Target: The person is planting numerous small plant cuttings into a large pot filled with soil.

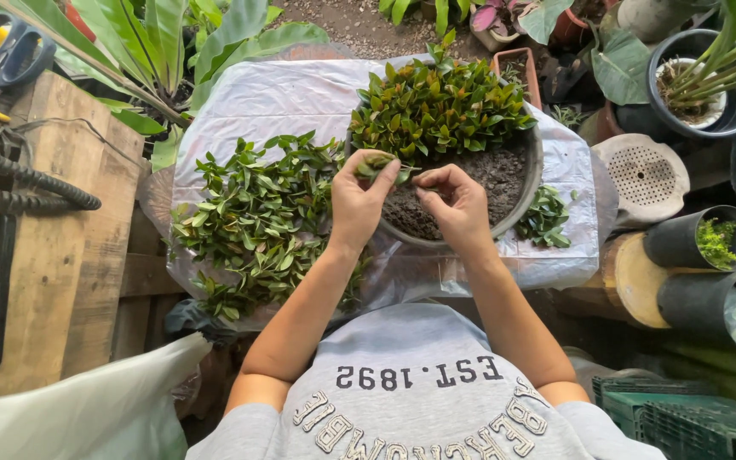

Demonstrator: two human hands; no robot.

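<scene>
1. Two hands met over the pot's [531,183] near rim.
2. Left hand [358,204] pinched shut on a leafy cutting [382,163], at 12 o'clock of the palm.
3. Right hand [456,203] curled, fingertips [423,181] touching the cutting's leaves; grip unclear.
4. Loose cuttings [257,217] lay heaped at 9 o'clock on the plastic-covered bench [300,94].

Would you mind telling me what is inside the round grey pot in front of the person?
The grey pot holds dark soil on its near side and planted leafy cuttings across its far half. The soil beneath those cuttings is hidden by their leaves.
</scene>
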